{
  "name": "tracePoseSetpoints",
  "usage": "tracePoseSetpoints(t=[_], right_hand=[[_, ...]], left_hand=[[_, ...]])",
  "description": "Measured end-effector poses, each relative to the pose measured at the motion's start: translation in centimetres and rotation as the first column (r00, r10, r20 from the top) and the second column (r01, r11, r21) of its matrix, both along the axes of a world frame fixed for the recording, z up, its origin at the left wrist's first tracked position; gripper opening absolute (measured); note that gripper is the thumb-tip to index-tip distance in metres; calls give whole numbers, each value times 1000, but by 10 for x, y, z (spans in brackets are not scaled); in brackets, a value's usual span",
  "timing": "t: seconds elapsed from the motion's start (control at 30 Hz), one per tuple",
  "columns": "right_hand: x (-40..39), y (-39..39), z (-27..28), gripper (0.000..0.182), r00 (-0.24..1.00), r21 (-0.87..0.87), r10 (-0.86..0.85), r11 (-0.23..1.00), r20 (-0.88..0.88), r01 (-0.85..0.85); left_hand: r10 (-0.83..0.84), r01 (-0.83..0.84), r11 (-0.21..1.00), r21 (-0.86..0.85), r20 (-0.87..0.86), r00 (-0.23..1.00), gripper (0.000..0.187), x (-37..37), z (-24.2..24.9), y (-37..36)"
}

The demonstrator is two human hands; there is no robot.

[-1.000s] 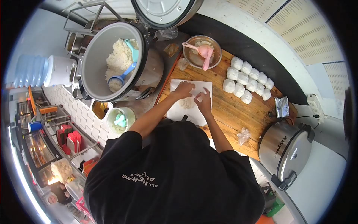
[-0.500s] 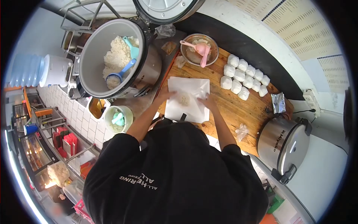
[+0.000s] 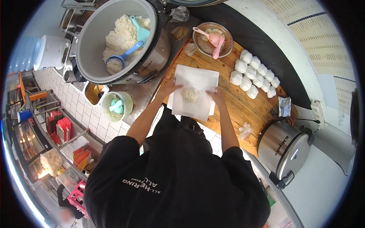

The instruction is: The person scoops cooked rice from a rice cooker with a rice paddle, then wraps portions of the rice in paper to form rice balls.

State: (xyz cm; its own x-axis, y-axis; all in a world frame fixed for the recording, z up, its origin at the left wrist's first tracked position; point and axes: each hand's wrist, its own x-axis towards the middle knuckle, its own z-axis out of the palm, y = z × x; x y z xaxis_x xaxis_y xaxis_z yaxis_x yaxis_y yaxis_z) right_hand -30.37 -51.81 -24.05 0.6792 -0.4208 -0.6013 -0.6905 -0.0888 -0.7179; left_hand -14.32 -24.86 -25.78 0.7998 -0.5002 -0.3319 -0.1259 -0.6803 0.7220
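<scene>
A mound of rice lies on the top sheet of white paper, with more paper under it on the wooden table. My left hand grips the paper's left edge. At the opposite edge, my right hand has its fingers closed on the paper. Several white wrapped bundles sit in rows to the right. Beyond the paper stands a metal bowl with rice and pink scoops in it.
At the left is a large open rice cooker holding rice and two scoops. Near it is a tub with a mint scoop. A closed cooker, a foil packet and crumpled plastic are at the right. A person's dark sleeve shows bottom left.
The view has shifted slightly. The rice mound shows more clearly and the top sheet sits at a different angle over the paper beneath. My hands remain at its two sides.
</scene>
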Motion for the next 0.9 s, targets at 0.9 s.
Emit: tracePoseSetpoints(t=[0.9], right_hand=[[-22, 84, 54, 35, 526, -783, 850, 318, -15, -535]], left_hand=[[-763, 703, 613, 361, 501, 408, 27, -117, 51, 27]])
